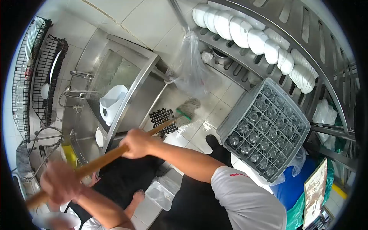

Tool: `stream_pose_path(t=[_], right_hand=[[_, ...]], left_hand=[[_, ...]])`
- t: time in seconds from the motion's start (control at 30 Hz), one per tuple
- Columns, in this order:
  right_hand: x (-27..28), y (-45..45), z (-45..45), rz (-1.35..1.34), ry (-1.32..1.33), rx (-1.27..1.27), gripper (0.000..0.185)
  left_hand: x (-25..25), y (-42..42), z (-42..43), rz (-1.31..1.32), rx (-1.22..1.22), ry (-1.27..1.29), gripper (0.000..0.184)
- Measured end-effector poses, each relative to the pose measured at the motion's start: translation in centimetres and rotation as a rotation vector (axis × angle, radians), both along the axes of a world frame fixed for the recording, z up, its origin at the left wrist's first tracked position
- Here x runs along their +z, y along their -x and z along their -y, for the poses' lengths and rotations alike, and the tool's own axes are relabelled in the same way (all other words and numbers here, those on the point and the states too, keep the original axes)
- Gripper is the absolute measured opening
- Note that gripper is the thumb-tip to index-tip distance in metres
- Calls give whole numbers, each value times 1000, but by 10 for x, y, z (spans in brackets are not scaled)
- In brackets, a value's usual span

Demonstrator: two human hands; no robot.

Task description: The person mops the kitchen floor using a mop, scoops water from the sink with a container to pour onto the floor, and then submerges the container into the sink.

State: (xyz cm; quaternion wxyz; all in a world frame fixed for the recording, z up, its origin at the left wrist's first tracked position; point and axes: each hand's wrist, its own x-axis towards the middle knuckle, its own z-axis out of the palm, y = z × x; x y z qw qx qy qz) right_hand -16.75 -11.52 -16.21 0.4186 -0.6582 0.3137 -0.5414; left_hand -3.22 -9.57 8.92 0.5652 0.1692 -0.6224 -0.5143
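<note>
Handle (103, 158), through the right hand (135, 144): plain light brown. Mop head (191, 105), at the far end from the grip: grey strands, green clamp (184, 114). Mat (162, 116), just beyond the grip: black, perforated lattice. Right of the grip: rack (238, 111), grey, square grid; sleeve (245, 197), white, red lettering. Forward-left of the grip: pitcher (114, 100), plain white.

Floor (230, 100) being covered by pale tiles, divided by thin joints; light being reflected by it in bright patches near the middle. Wall (73, 28) being clad in white tiles. At left, a stainless-steel sink unit (143, 92) being backed by the wall, black wire racks (43, 73) being held beyond it. At right, slotted metal shelving (295, 21) being seen in tiers, bent by the lens.
</note>
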Motion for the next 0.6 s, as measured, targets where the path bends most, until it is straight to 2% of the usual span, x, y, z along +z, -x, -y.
stream_pose_path(t=[0.07, 0.1, 0.2, 0.27, 0.3, 0.33, 0.37, 0.4, 0.43, 0.47, 0.5, 0.53, 0.57, 0.6], right_hand=[[48, -6, -8, 18, 119, 103, 25], [71, -7, -14, 70, 145, 47, 28], [110, -23, -42, 277, 70, -209, 30], [98, -24, -60, 344, 46, -195, 33], [72, -25, -60, 251, 62, -310, 30], [19, -40, -44, 324, 34, -373, 27], [-56, -39, -28, 134, -239, -181, 23], [-121, -35, -14, -87, -107, -146, 25], [-99, -25, -13, -161, -35, -89, 26], [-79, -29, -22, -82, -19, -104, 27], [-48, -55, -38, 32, -26, -110, 27], [-29, -52, -16, 110, 33, -179, 28], [2, -41, -13, 72, 69, -171, 25], [31, -41, -29, 55, 52, -144, 23]], left_hand=[[28, 5, -19, -17, 94, 71, 17], [12, 8, -26, -2, 142, 85, 17], [-86, 35, -38, 98, 272, 64, 20], [-93, 25, -45, 76, 297, 48, 22], [-91, 14, -46, 65, 333, 58, 23], [-102, 6, -45, 86, 403, 56, 24], [-128, 0, -41, 186, 609, 45, 25], [-153, -8, -37, 435, 907, -39, 26], [-147, 0, -30, 723, 1035, -177, 27], [-137, 11, -34, 113, 306, -29, 39], [-104, -1, -36, 225, 347, -28, 32], [-76, 1, -39, 187, 403, 38, 34], [-37, 0, -53, 132, 431, 81, 36], [-2, -2, -65, 52, 344, 69, 38]])
